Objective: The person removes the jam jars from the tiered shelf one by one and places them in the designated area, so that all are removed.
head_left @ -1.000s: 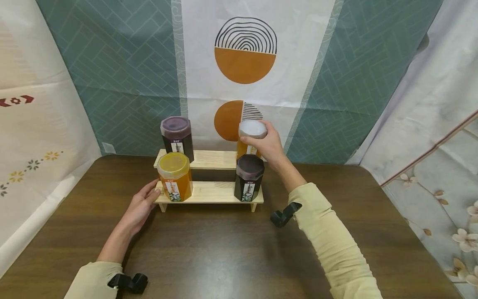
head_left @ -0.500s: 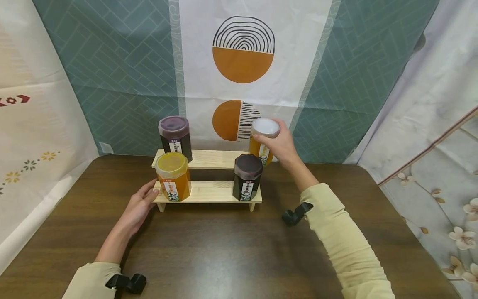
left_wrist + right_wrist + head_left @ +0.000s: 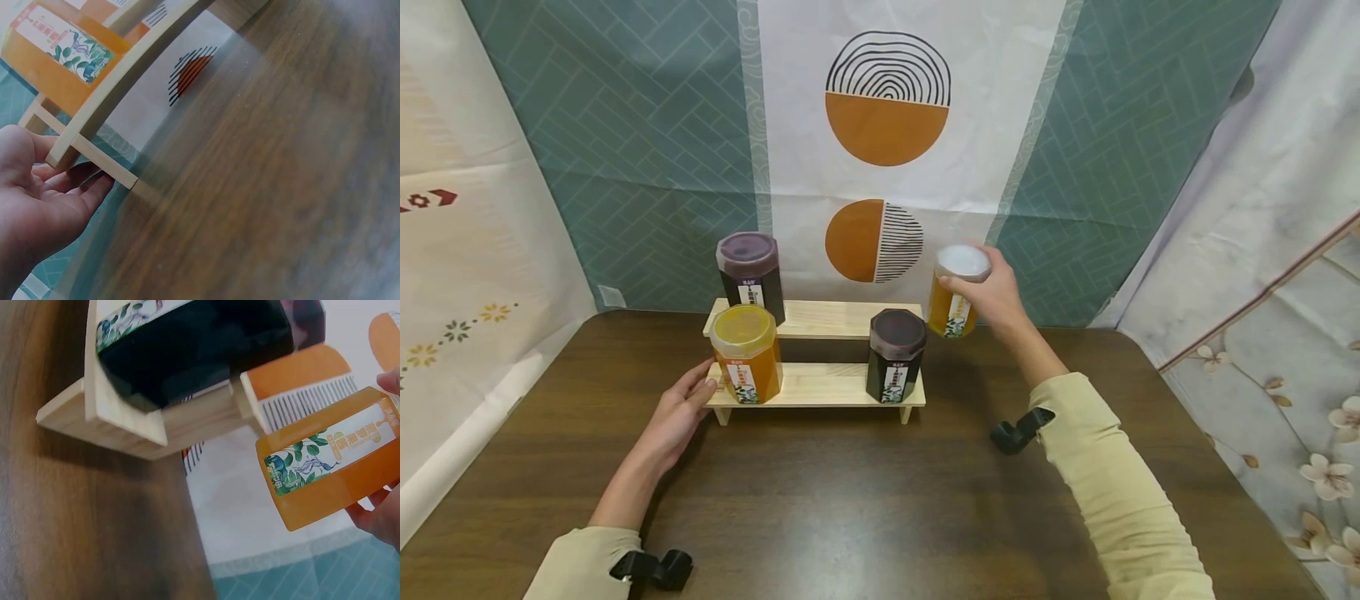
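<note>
A two-tier wooden display rack (image 3: 820, 387) stands on the brown table. My left hand (image 3: 676, 417) grips the left end of its lower shelf, thumb above and fingers beneath in the left wrist view. My right hand (image 3: 1002, 292) holds a white-lidded jar (image 3: 953, 302) of amber contents near its top, off the rack's right end. In the right wrist view this labelled jar (image 3: 331, 459) hangs clear of the shelves. On the lower shelf stand a yellow-lidded orange jar (image 3: 747, 354) at left and a dark jar (image 3: 896, 357) at right. A purple-lidded dark jar (image 3: 749, 275) occupies the upper shelf's left end.
Behind the rack hangs a green and white patterned cloth (image 3: 662, 167). Pale patterned cloths hang along the left and right sides. The wooden tabletop (image 3: 842, 500) extends in front of the rack and to both sides. Each sleeve carries a black wrist mount.
My right hand has carried the white-lidded jar rightward, from above the upper shelf's right end to beyond the rack. My left hand keeps its hold on the lower shelf.
</note>
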The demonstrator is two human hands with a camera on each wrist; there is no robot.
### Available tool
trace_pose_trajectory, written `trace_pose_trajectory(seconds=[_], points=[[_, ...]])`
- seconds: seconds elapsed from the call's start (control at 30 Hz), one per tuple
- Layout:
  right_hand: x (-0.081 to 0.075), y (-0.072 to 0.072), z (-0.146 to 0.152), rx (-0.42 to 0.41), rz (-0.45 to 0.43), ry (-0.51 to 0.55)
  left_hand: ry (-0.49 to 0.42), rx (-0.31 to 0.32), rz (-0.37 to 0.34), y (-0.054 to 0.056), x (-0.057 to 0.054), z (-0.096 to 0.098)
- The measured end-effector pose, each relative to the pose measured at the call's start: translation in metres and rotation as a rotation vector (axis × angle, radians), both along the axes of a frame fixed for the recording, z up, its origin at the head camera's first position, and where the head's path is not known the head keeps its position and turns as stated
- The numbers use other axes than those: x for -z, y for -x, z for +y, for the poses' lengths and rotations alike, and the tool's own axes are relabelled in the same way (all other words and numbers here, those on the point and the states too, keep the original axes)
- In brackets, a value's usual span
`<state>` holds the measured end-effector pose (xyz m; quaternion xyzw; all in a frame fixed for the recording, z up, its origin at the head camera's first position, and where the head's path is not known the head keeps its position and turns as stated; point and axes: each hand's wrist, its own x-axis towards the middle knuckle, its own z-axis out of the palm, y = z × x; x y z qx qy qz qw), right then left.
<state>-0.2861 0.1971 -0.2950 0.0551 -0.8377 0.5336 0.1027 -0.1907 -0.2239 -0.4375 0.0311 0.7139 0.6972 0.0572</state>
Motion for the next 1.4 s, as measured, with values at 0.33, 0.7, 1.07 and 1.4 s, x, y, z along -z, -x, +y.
trace_pose_trajectory(seconds=[0.33,0.7,1.07,1.4], points=[[0.025,0.004,0.02,0.021,-0.055,-0.038,-0.016,0.002,0.003,0.0,0.0,0.001],[0.07,0.007,0.036,0.026,-0.117,-0.029,-0.009,0.002,0.019,-0.003,0.002,0.002],[0.088,0.008,0.038,0.058,-0.16,0.021,-0.019,0.009,0.023,-0.001,0.001,0.003],[0.067,0.005,0.036,-0.025,-0.118,-0.119,0.009,0.005,0.001,-0.002,-0.001,-0.001]])
